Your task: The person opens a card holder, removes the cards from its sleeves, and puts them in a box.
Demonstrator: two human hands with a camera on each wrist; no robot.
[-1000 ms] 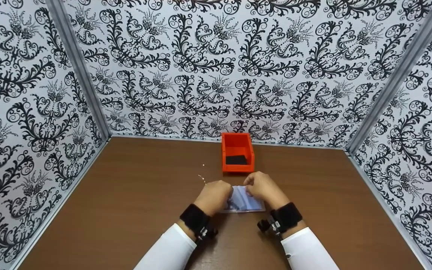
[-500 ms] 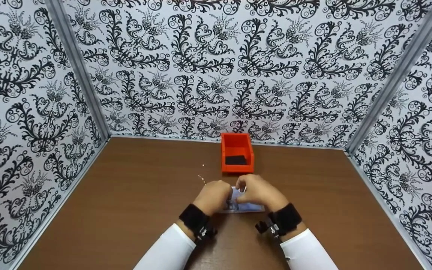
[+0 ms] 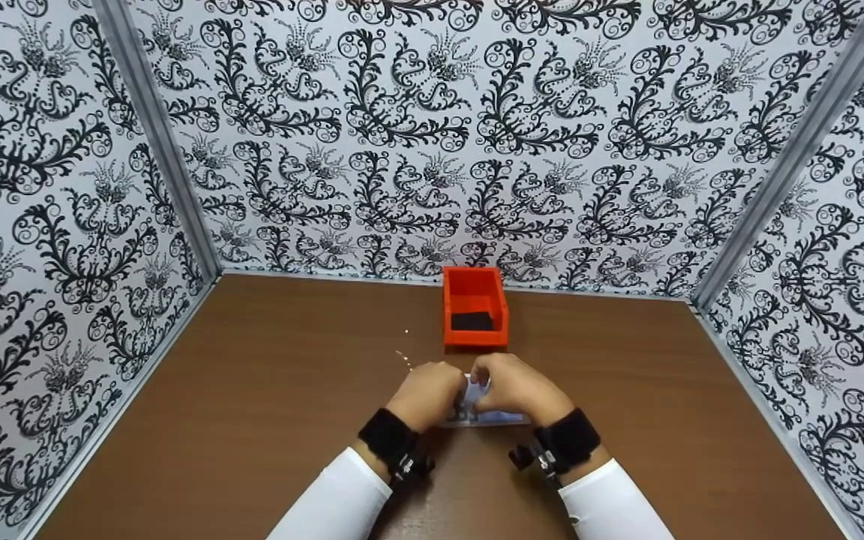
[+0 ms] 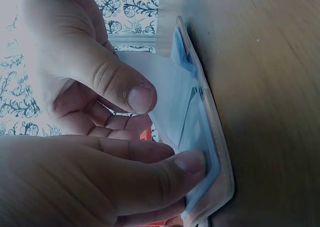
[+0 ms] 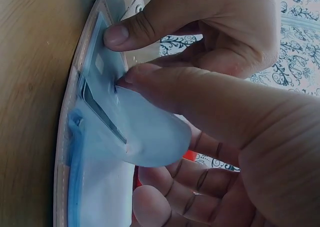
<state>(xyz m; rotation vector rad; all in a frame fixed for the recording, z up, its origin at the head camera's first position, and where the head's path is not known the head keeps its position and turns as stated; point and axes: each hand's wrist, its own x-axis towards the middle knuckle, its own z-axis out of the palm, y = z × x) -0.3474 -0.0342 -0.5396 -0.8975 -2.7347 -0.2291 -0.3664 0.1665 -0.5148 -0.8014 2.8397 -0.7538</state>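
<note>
An unfolded card holder [image 3: 493, 418] with clear plastic sleeves lies on the table between my hands. Its pinkish stitched cover [image 4: 224, 162] shows in the left wrist view. My left hand [image 3: 426, 394] grips the holder's left side, the thumb pressing flat on the sleeves. With the right hand [image 3: 520, 386], I hold a lifted plastic sleeve [image 5: 160, 137], which bends between my thumb and curled fingers. A dark slit shows along one pocket in the right wrist view. In the head view, my hands hide much of the holder.
Behind the hands, an orange bin [image 3: 475, 338] with a dark flat piece [image 3: 471, 322] inside stands near the back wall. Small pale specks [image 3: 404, 360] mark the brown tabletop [image 3: 289, 352] to the left. Patterned walls enclose the table at the back and sides.
My right hand has shifted left across the sleeves, closer to my left hand, and its thumb and forefinger have spread apart. The left hand has stayed in place.
</note>
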